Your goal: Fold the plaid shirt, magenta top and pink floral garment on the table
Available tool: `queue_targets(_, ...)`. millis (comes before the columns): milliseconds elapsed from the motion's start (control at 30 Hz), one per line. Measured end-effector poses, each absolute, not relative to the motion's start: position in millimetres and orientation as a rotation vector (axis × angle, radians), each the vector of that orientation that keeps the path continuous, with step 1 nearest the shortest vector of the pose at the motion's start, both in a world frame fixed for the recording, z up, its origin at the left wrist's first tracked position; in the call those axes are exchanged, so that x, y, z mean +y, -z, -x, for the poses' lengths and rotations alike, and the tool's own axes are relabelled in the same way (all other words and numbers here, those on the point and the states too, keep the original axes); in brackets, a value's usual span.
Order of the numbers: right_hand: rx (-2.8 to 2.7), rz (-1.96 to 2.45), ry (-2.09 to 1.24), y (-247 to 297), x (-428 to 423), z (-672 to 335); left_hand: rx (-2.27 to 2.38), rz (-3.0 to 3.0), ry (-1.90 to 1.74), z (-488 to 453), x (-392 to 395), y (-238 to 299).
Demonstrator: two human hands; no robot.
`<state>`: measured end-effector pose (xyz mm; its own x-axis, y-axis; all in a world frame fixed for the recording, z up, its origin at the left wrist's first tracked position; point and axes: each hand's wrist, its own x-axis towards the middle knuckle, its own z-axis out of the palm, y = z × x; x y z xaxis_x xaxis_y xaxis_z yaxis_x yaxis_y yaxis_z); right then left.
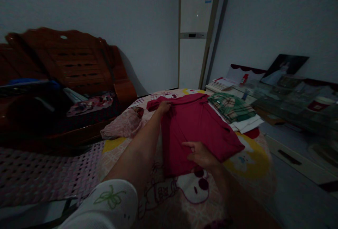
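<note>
A dark pink long-sleeved shirt (185,127) lies spread on a round table with a patterned cloth (250,151). At its upper left, near a sleeve, my left hand (165,107) has its fingers closed on the fabric. Over the lower part of the shirt is my right hand (200,154), index finger stretched out and thumb apart, touching or just above the cloth. Beside the shirt at the back right sits a folded green plaid garment (233,107) on white cloth (248,123). A crumpled pale pink garment (123,125) rests to the left.
A carved wooden bench (76,56) with clothes on its seat stands at the left. A woven pink seat (52,172) is nearer. On the right is a glass-topped cabinet (285,151) with a paper cup (319,104). A tall white appliance (194,56) stands behind.
</note>
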<state>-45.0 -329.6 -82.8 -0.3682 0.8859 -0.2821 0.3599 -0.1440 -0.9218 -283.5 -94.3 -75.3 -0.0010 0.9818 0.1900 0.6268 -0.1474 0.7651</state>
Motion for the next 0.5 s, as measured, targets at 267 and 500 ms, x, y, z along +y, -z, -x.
queue_targets(267, -1.682, 1.465, -1.593, 69, -332, 46, 1.555, -1.872, -1.017, 276, -89, 79)
queue_targets(500, -1.839, 1.449, -1.438, 79, -328, 38, 1.439, -2.044, -0.997, 269, -82, 91)
